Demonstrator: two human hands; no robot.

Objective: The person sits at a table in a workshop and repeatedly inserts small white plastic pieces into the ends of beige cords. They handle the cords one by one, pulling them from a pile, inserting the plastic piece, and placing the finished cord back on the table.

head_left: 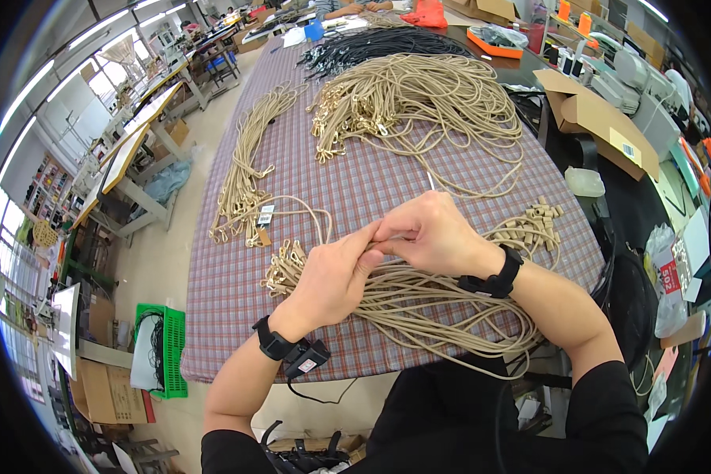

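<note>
Tube lights (99,29) glow above a pale floor (146,268), with workbenches (125,156) and windows (101,87) leftward.

Cord (376,244) btwn fingers (362,238); mostly obsc

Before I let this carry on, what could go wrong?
The tan cords overlap loosely under the left hand, so they could tangle. Some hang past the near edge of the checked cloth and might catch on clothing. The small tan cylinders lie loose near the right hand; a sweep could scatter them.
</note>
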